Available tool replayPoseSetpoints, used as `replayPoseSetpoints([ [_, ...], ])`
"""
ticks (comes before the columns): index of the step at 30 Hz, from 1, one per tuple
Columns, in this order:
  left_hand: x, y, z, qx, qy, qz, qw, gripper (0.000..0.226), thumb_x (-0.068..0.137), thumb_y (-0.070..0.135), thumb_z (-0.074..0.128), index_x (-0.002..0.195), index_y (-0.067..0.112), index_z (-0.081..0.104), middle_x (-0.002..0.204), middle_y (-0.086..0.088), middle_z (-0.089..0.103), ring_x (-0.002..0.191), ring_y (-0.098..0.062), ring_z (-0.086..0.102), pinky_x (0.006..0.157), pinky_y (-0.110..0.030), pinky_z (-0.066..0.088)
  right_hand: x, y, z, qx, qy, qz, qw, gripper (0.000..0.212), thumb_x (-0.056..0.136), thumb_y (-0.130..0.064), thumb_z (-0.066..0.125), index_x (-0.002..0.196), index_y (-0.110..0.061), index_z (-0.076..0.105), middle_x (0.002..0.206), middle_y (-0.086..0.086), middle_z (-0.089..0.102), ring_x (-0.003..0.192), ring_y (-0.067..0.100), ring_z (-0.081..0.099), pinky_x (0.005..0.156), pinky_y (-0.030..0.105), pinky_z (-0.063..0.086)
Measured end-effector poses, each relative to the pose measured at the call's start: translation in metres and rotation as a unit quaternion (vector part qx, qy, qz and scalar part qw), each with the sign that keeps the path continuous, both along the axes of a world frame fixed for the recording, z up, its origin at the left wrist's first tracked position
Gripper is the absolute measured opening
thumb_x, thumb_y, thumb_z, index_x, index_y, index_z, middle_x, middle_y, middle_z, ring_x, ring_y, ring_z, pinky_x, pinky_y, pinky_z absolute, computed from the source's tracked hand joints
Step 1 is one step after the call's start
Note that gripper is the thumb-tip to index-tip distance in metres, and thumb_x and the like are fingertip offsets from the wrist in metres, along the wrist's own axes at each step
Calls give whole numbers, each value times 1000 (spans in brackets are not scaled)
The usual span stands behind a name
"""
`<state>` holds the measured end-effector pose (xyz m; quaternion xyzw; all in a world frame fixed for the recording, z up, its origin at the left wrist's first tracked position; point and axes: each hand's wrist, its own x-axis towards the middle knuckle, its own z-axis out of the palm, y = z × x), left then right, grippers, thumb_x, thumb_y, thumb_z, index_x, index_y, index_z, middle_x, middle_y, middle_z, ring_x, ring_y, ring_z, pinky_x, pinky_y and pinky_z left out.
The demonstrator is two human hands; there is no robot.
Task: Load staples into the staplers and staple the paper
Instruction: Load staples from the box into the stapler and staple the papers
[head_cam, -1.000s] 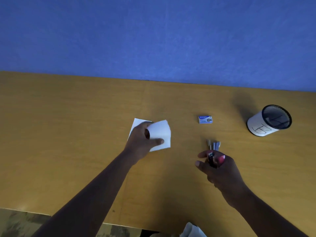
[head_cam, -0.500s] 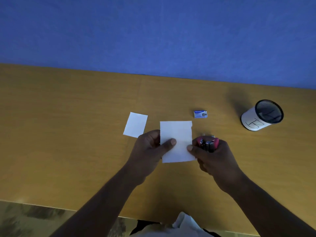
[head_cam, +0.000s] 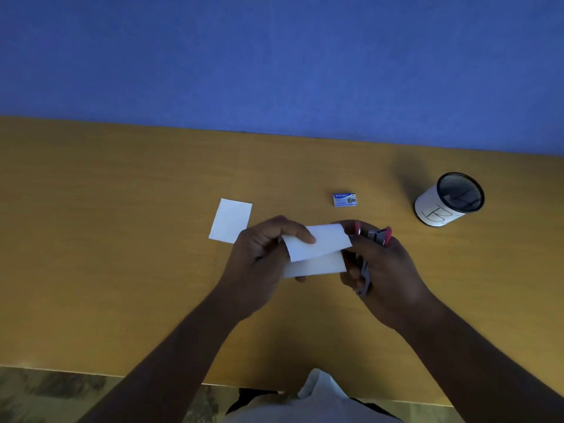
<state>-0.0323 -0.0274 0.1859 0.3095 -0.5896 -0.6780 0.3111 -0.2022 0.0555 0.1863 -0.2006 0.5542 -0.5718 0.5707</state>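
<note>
Head view: left hand (head_cam: 259, 264) fingers pinch the folded paper (head_cam: 317, 250), its long axis running sideways toward the stapler (head_cam: 374, 239) gripped by the right hand (head_cam: 387, 270).

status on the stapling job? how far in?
Done: cannot tell whether staples are loaded; the staple box sits shut-looking on the desk. In hand: left hand holds a folded paper, right hand grips the pink stapler beside it. Left: stapling it, then the second paper.
</note>
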Motion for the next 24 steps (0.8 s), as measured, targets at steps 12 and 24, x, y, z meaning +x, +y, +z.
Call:
replayPoseSetpoints([
  [12, -2, -2, 16, 28, -39, 33, 998, 27, 92, 27, 49, 106, 27, 73, 76, 0, 65, 73, -11, 60, 66, -20, 48, -5, 0, 10, -6, 78, 16, 997, 9, 75, -20, 79, 82, -18, 74, 50, 3, 42, 42, 14, 33, 45, 29, 23],
  [24, -1, 4, 35, -20, -88, 73, 993, 12, 71, 21, 87, 78, 18, 79, 70, -8, 74, 60, -22, 61, 55, -25, 48, -3, 2, 33, -30, 133, 46, 990, 22, 68, -20, 85, 86, -26, 74, 63, -1, 59, 47, 11, 46, 41, 23, 36],
])
